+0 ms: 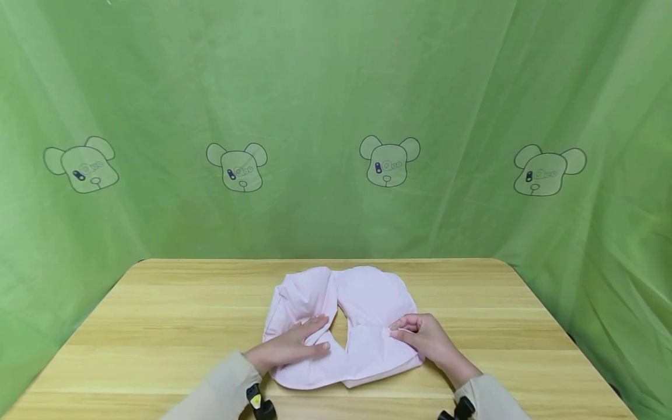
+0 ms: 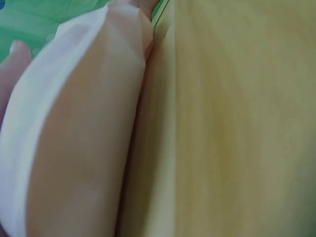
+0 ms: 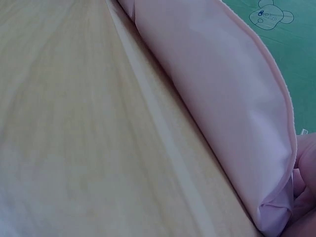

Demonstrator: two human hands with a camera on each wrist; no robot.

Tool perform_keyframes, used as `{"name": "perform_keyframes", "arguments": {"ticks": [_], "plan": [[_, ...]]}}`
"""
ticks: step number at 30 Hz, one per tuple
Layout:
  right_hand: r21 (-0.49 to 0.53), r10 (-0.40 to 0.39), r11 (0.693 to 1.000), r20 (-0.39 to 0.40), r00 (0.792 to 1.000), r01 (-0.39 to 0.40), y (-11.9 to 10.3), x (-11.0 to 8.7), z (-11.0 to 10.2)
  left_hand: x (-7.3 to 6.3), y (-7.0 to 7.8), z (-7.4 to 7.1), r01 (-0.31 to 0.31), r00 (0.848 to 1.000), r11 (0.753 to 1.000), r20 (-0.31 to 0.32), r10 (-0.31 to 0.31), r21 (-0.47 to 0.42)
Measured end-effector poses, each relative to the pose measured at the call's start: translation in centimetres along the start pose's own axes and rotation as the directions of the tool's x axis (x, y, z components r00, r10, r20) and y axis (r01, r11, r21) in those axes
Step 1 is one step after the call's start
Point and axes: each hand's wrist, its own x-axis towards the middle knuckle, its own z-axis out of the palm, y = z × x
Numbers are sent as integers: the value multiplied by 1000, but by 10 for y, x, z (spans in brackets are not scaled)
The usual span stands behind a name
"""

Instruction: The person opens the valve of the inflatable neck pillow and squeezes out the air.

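A pale pink padded cloth piece (image 1: 375, 297), shaped like a neck pillow, lies on the table with a narrow gap in its middle. My left hand (image 1: 294, 347) rests flat on its creased left half, fingers and thumb extended. On the other side my right hand (image 1: 422, 335) pinches the fabric near the right edge between thumb and fingers. The left wrist view shows the puffed side of the pink piece (image 2: 89, 123), with a digit (image 2: 14, 69) at the left. Close up in the right wrist view, my right fingers (image 3: 305, 163) lie at its seam, partly cut off.
The wooden table (image 1: 173, 326) extends around the cloth. Behind it hangs a green curtain (image 1: 315, 221) with printed bear heads, which also runs down both sides. Black wrist devices (image 1: 262, 405) are strapped at both sleeves.
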Motion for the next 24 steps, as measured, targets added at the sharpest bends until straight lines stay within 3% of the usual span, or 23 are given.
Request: {"name": "perform_keyframes", "arguments": {"ticks": [4,12,24], "plan": [[-2,4,1000,0,1000,-4,-1,0,0,1,7,9,35,998,999,-43,-35,5],[-8,3,1000,-3,1000,-3,-1,2,1,4,16,19,39,994,998,-105,-33,54],[-5,7,1000,-1,1000,-7,0,1,2,7,16,28,69,987,995,-149,-57,78]]}}
